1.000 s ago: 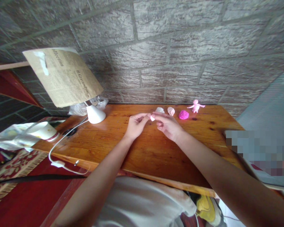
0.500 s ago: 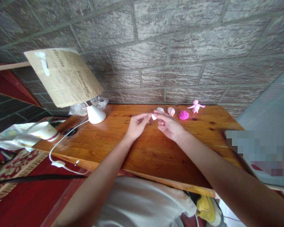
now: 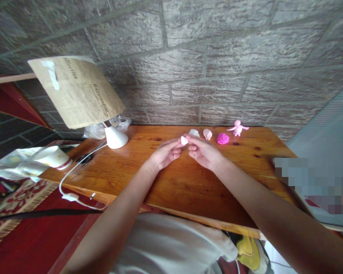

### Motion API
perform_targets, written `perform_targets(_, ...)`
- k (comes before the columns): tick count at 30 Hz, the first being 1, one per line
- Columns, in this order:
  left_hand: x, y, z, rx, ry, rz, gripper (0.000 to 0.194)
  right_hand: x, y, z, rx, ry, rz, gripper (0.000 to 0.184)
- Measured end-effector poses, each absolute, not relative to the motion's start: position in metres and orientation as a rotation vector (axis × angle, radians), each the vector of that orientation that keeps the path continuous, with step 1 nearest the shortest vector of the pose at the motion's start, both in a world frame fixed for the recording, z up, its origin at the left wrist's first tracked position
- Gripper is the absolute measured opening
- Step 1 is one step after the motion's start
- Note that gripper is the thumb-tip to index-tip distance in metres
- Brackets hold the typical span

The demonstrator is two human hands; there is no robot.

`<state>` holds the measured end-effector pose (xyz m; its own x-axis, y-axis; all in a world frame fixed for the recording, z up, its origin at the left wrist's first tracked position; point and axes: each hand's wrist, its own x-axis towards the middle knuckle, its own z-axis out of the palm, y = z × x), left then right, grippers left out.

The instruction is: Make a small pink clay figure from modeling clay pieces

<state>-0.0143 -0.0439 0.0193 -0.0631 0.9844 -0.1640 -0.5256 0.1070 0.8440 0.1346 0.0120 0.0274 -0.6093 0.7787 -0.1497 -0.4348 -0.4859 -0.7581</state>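
Observation:
Between the fingertips of my two hands is a small pale pink piece of modelling clay (image 3: 184, 140). My left hand (image 3: 167, 153) pinches it from the left, its other fingers curled. From the right, my right hand (image 3: 203, 152) grips the same piece with its fingertips. Just behind the hands lie a white lump of clay (image 3: 194, 133) and a light pink lump (image 3: 207, 134). A bright magenta lump (image 3: 222, 138) sits to their right. Beyond that stands a small pink clay figure (image 3: 238, 128) with arms spread.
On the wooden table (image 3: 125, 167), a white-based lamp (image 3: 116, 137) with a newsprint shade stands at the left, its cord hanging over the front edge. Scissors (image 3: 84, 159) and a paper cup (image 3: 53, 157) are near the left end. A brick wall (image 3: 185, 91) rises behind.
My left hand has turned, and its curled lower fingers now show. More of the pale pink clay is visible between the fingertips. The lumps and figure stay in place on the table.

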Motion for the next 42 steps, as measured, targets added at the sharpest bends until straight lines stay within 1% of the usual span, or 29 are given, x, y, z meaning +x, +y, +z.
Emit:
perform_targets(5,-0.0153,-0.0431,0.0222,0.523,0.850,1.340,0.015,0.1354,0.0120,0.0271,-0.656,-0.864,2.136,0.018)
perform_targets(9,-0.0179,-0.0424,0.0225,0.456,0.810,1.381,0.010,0.1358,0.0106,0.0292,-0.666,-0.818,2.160,0.016)
perform_targets(15,-0.0193,-0.0433,0.0216,0.472,0.746,1.420,0.017,0.1355,0.0090,0.0299,-0.628,-0.830,2.222,0.017)
perform_targets(20,-0.0183,-0.0448,0.0234,0.476,0.710,1.403,0.012,0.1357,0.0079,0.0278,-0.531,-0.857,2.268,0.019)
perform_targets(27,-0.0187,-0.0469,0.0248,0.457,0.685,1.367,0.010,0.1361,0.0073,0.0298,-0.575,-0.874,2.217,0.025)
perform_targets(37,-0.0186,-0.0468,0.0251,0.498,0.680,1.385,0.021,0.1361,0.0061,0.0294,-0.552,-0.893,2.245,0.020)
perform_targets(42,-0.0176,-0.0482,0.0257,0.480,0.679,1.353,0.013,0.1359,0.0066,0.0303,-0.591,-0.879,2.208,0.025)
